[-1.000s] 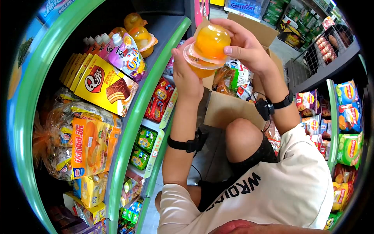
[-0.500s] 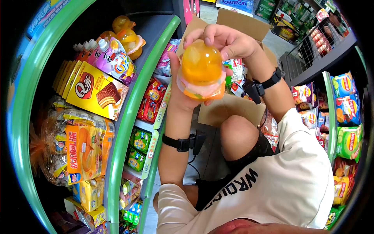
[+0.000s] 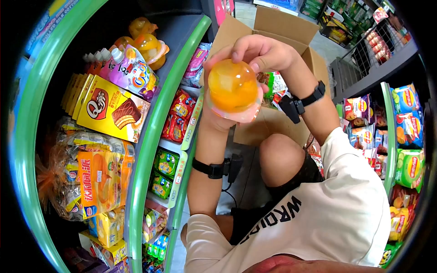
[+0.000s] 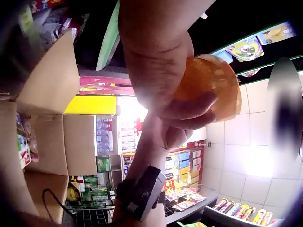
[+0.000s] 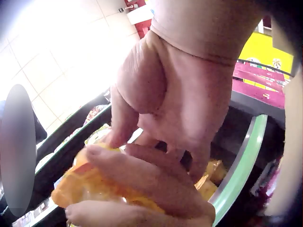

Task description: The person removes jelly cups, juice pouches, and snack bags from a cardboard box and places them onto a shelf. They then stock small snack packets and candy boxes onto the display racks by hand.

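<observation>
In the head view, a rounded orange jelly cup (image 3: 234, 86) with a clear dome and a pale flared rim is held in front of the chest, dome towards the camera. My left hand (image 3: 217, 119) cups it from below and behind, most of its fingers hidden by the cup. At the dome's far upper side, the curled fingers and thumb of my right hand (image 3: 268, 52) grip it. The left wrist view shows the left hand's fingers wrapped along the orange cup (image 4: 208, 87). In the right wrist view, left fingers (image 5: 132, 175) cross the jelly cup (image 5: 94, 187) beneath the right hand (image 5: 184, 99).
Similar orange jelly cups (image 3: 148, 43) stand on the left shelf behind spouted pouches (image 3: 132, 68) and yellow boxes (image 3: 111, 107). Beyond the hands is an open cardboard box (image 3: 284, 27) with packaged snacks. Chip bags (image 3: 407, 127) fill a rack at right.
The jelly cup has turned so its dome faces the camera, and both hands have come slightly lower with it. My right fingers have shifted from the cup's side to the dome's far upper edge.
</observation>
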The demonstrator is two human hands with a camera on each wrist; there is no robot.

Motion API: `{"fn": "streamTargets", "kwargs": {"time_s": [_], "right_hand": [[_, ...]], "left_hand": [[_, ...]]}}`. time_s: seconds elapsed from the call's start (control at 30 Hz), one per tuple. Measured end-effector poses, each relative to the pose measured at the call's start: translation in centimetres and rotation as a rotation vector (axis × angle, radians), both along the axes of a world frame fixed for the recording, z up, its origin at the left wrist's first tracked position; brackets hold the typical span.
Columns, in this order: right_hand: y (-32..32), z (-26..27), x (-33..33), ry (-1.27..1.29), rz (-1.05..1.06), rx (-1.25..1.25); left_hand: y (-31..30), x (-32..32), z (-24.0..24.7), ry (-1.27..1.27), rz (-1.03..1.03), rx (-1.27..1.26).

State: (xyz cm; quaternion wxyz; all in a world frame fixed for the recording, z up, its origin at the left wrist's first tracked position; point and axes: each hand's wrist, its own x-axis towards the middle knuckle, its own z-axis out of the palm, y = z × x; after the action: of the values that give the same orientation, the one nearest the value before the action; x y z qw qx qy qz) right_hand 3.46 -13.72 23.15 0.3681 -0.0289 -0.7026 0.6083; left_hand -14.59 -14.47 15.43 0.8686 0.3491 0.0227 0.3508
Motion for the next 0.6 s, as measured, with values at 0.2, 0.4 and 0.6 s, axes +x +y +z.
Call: {"fn": "streamTargets", "kwargs": {"time_s": [0.2,0.4,0.6], "right_hand": [[-4.8,0.1,-1.6,-0.125,-0.71,0.105],[-5.5,0.6,-5.9,-0.367,-1.064,-0.049],[-5.0,0.4,-5.6,-0.473,-1.067,-0.018]], "left_hand": [[3.6,-1.7,1.2,-0.161,-0.189,-0.293],[2.8,-1.9,0.9,0.114,0.059,-0.126],[3.6,-1.3,0.7,0.125,0.181,-0.075]]}}
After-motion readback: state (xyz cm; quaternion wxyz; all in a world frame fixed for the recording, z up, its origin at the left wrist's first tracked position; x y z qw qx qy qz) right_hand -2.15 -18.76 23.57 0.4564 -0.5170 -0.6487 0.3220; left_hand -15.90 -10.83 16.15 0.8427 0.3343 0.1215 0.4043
